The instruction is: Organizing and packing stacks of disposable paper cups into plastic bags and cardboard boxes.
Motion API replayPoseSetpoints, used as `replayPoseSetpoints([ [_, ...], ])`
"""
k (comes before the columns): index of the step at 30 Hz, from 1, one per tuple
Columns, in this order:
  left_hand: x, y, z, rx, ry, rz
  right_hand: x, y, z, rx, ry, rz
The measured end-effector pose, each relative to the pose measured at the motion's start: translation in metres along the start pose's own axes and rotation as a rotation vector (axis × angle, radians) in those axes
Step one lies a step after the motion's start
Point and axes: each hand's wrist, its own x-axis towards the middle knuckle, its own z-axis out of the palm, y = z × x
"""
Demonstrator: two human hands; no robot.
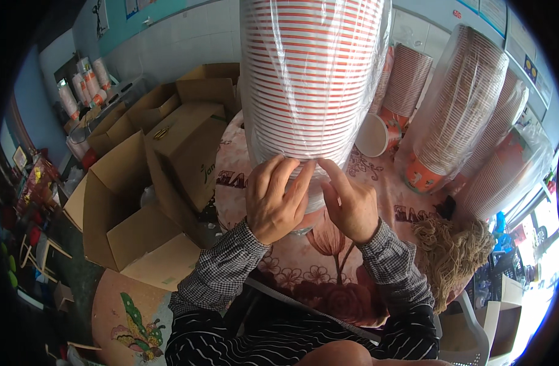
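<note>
A tall stack of paper cups (316, 79), white with red rims, rises in front of me inside a clear plastic sleeve (278, 67). My left hand (278, 198) is at the low front of the stack, fingers bent over the film, its thumb hidden. Close beside it, my right hand (351, 207) has its index fingertip on the same film, with the thumb lower down. Both hands seem to grip the plastic, fingertips almost meeting. Behind them, the stack's lower end is partly covered.
A pink patterned tablecloth (291, 268) covers the round table. More wrapped cup stacks (459, 110) and a loose cup (373, 135) stand to the right, near a tangle of beige string (453, 253). Open cardboard boxes (118, 189) crowd the left; a stool (124, 317) is lower left.
</note>
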Motion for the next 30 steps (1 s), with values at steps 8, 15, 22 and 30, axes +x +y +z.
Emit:
replayPoseSetpoints([
  [8,0.007,0.008,0.007,0.043,0.047,-0.054,0.003,-0.007,-0.007,0.003,-0.028,0.022],
  [15,0.007,0.008,0.011,0.041,0.074,-0.047,0.003,-0.008,-0.014,-0.001,-0.024,0.001],
  [22,0.009,0.01,0.009,0.052,0.072,-0.052,0.008,-0.003,-0.017,-0.04,-0.043,-0.023],
  [30,0.007,0.006,0.012,0.056,0.064,-0.067,0.014,0.0,-0.013,-0.007,-0.027,-0.047],
])
